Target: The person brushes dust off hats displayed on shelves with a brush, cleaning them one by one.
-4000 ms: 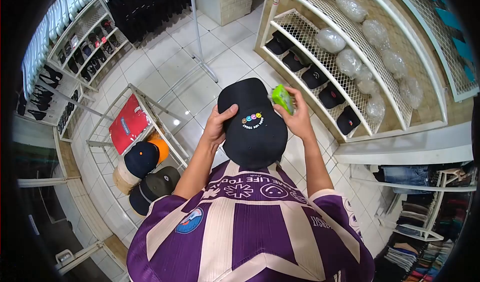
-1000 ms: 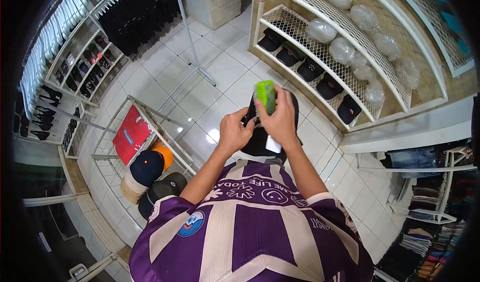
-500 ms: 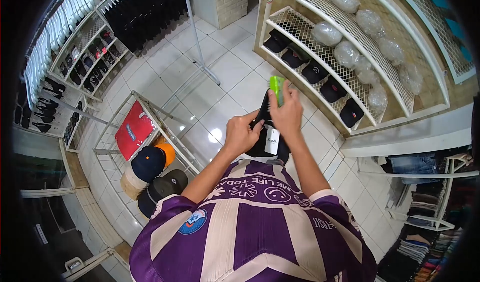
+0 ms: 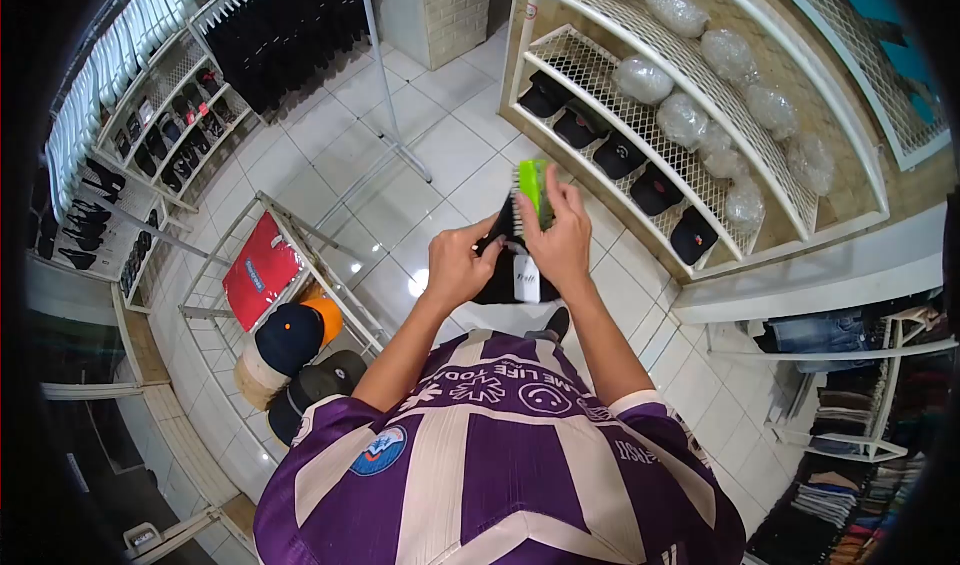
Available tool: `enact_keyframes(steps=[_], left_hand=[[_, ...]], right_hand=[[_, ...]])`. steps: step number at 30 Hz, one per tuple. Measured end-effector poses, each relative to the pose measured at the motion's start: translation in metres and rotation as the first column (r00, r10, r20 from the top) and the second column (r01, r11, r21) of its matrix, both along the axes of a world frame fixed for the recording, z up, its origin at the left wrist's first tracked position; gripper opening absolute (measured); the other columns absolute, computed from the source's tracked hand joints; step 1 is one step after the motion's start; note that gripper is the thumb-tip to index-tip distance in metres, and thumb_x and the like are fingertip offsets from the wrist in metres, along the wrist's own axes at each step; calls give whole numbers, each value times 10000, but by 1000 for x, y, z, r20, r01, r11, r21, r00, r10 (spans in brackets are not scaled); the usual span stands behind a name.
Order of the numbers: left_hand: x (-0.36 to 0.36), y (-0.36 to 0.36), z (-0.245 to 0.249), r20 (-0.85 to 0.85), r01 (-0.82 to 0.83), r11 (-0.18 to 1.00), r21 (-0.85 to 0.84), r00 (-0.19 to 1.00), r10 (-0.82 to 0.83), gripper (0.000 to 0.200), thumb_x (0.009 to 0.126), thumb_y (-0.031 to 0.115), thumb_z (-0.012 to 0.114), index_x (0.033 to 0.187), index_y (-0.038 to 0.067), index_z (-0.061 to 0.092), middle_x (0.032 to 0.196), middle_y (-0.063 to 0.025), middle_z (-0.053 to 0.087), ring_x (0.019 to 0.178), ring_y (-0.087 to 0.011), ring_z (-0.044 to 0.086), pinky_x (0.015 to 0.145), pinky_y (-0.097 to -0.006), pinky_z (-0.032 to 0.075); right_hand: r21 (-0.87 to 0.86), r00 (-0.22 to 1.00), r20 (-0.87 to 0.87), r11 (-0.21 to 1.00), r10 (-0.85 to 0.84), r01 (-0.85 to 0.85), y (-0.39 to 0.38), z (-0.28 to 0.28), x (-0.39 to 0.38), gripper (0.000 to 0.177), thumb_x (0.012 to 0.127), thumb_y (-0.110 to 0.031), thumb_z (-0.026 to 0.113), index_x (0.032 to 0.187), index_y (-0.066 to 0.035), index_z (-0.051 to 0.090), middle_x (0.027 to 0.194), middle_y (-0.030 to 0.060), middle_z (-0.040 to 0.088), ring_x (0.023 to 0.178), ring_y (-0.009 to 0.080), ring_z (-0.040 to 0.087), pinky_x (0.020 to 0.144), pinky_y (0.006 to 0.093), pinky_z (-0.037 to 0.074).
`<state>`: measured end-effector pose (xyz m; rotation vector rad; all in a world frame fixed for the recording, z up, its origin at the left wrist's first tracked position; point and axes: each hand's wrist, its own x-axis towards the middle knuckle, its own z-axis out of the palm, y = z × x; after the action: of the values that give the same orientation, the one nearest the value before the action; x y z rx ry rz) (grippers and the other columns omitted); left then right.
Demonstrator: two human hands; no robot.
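Observation:
My left hand (image 4: 459,269) pinches the edge of a black cap (image 4: 495,288) in front of my chest, thumb on the near side. A white tag (image 4: 526,279) with dark lettering hangs from the cap. In my right hand (image 4: 562,248) is a bright green brush (image 4: 531,183), its pale bristles facing left against the cap's dark upper edge. The fingers of that hand hide part of the brush's body. Much of the cap's shape is covered by both hands.
A low metal rack (image 4: 262,201) at left bears a red packet (image 4: 262,271) and several caps (image 4: 292,334). White mesh shelves (image 4: 592,57) at right hold black caps and plastic-wrapped bundles (image 4: 676,11). A white pole stand (image 4: 386,95) rises from the tiled floor ahead.
The green brush and right hand have shifted left and slightly down, and the bristles now show along the cap's edge. The cap's tag has turned and moved a little left.

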<state>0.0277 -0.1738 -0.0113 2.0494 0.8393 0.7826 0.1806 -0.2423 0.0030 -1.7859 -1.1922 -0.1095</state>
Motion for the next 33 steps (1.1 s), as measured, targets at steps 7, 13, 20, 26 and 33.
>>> enact_keyframes(steps=[7,13,20,26,33], left_hand=[[6,-1,-4,4,-15,996,87,1000,14,438,808,137,735,1245,122,717,702,-211,658,536,-353,629,561,-405,504],[3,-13,8,17,10,998,-54,1000,-9,403,822,142,734,1223,113,725,771,-225,686,521,-334,626,552,-390,498],[3,7,-20,210,-158,973,-171,959,193,298,860,100,714,1148,25,708,845,-167,738,656,-221,688,629,-336,517],[9,4,-31,399,126,813,-568,907,138,329,883,42,696,1189,-52,621,1016,-89,729,836,-135,666,727,-272,522],[11,-3,-35,340,195,796,-573,940,15,216,932,110,658,1081,-46,678,907,-56,721,831,-127,644,732,-315,518]], right_hand=[[60,900,-430,997,75,-55,7,-9,-9,579,934,-304,730,1382,34,585,962,157,644,767,208,594,687,327,479],[-46,974,80,975,-214,218,12,-6,5,634,924,-346,720,1378,67,562,1074,208,637,912,361,681,762,426,545],[129,979,190,990,-80,56,-17,18,-4,677,706,-222,890,1309,-15,664,986,110,632,1006,299,571,933,426,458],[31,976,206,997,68,-76,-16,2,13,643,731,-173,851,1334,-56,658,1052,135,614,1158,376,549,991,461,464],[-130,819,537,979,201,-156,-18,8,6,657,770,-230,830,1381,-104,627,1159,119,611,1180,349,546,1032,465,432]])
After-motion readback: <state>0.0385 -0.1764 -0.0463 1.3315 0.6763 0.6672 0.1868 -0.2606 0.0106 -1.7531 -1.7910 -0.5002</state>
